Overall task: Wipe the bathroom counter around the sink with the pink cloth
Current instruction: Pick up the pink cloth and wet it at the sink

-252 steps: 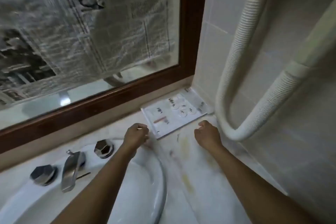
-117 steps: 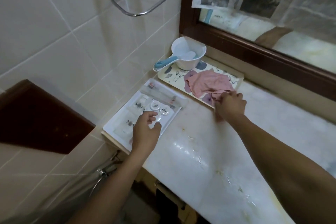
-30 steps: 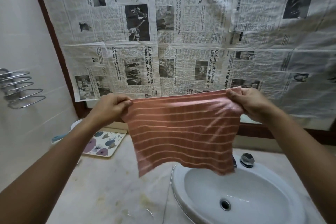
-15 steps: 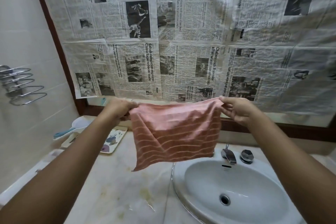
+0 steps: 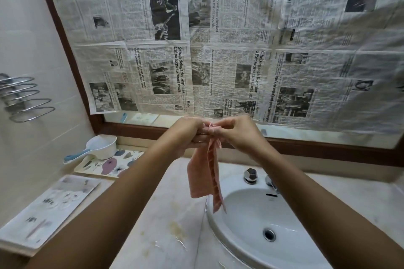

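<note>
Both corners now meet: left hand and right hand pinch the pink striped cloth folded, ready for wiping.

Pink cloth now folded, corners together.

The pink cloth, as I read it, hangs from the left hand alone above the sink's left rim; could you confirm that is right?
Not quite. The head view shows both hands holding it: the left hand and the right hand pinch the top of the pink cloth together. It does hang above the left rim of the sink.
</note>
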